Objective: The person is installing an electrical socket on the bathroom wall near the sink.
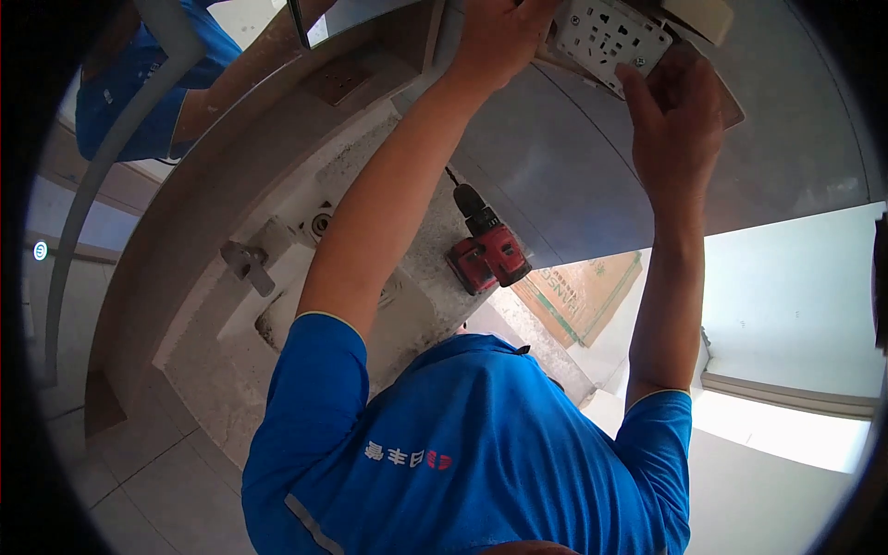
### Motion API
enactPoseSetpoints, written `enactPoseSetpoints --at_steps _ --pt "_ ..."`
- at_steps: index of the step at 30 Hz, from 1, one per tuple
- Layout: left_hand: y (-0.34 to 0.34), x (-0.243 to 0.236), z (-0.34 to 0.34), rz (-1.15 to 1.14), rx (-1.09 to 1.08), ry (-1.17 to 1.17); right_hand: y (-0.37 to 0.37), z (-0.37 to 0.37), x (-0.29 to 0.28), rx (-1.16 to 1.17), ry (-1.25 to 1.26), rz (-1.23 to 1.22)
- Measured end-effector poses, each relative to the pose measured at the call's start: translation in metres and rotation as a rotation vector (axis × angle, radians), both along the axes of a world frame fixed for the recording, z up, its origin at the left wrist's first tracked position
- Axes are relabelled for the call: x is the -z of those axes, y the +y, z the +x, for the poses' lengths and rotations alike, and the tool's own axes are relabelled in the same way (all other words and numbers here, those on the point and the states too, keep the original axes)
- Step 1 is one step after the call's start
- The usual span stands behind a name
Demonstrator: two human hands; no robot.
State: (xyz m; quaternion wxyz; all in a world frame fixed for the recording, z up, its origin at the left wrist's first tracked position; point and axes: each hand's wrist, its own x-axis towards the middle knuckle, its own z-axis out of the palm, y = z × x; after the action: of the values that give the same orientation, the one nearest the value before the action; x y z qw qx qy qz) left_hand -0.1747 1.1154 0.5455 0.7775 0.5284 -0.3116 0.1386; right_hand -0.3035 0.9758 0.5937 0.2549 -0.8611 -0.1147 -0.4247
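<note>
both arms are up, and the action is at the top of the view, where a white socket plate (pixel 606 46) with dark slots and two screws sits against the grey tiled wall (pixel 555 180). in from the left comes the left hand (pixel 499 42), just beside the plate's left end; its fingers run off the upper edge, so whether it grips anything i cannot tell. across on the other side, the right hand (pixel 683 116) has its thumb at the plate's lower edge and its fingers bent; how firmly it holds, if at all, i cannot tell. a cream block (pixel 698 17) shows just above that hand.

down below, a red and black drill (pixel 490 254) lies on the pale, dusty worktop (pixel 430 222), bit pointing up toward the wall. left of it, past the forearm, stands a grey tap (pixel 248 264). flat brown cardboard (pixel 592 296) lies to the drill's right, and a mirror (pixel 166 102) at far left catches a blue sleeve.
</note>
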Motion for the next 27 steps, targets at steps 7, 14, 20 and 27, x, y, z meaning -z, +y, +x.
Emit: enactPoseSetpoints --at_steps 7,14,20,27 --pt "-0.01 0.017 0.001 0.04 -0.141 -0.084 -0.001 0.0 -0.007 -0.129 -0.025 -0.012" --pt "-0.011 -0.003 -0.009 -0.191 0.2 -0.02 0.006 -0.013 -0.022 -0.013 -0.021 -0.201" --pt "0.002 -0.003 -0.015 -0.203 0.066 -0.151 0.009 -0.012 -0.022 -0.056 -0.013 -0.149" --pt "0.002 -0.019 -0.022 -0.044 -0.197 -0.182 0.01 -0.011 -0.012 -0.04 0.004 -0.106"
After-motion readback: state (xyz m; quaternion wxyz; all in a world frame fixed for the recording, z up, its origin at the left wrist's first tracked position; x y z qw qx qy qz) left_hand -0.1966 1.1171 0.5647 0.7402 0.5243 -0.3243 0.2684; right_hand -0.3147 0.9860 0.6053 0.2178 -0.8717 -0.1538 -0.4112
